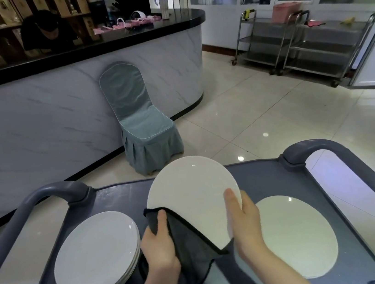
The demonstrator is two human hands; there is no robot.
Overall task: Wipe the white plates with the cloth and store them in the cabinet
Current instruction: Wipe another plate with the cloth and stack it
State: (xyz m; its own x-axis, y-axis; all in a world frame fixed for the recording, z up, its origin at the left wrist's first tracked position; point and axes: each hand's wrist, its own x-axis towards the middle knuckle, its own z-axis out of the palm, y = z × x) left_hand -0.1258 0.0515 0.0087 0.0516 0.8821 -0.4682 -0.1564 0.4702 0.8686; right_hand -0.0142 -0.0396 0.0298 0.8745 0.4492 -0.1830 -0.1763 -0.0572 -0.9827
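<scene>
A white plate [192, 189] is held tilted above the grey cart [119, 194]. My right hand [244, 220] grips its right rim, thumb on the face. My left hand [159, 249] holds a dark grey cloth [189, 245] against the plate's lower left edge, thumb on the cloth. The cloth drapes down below the plate. A stack of white plates [96, 255] lies on the cart's left side. A single white plate [296, 235] lies flat on the right side.
The cart has raised grey handles at the left [44, 193] and right [315, 148]. Beyond it stand a covered chair [140, 124], a curved marble counter [56, 107] with a person behind it, and steel trolleys [300, 46] on the tiled floor.
</scene>
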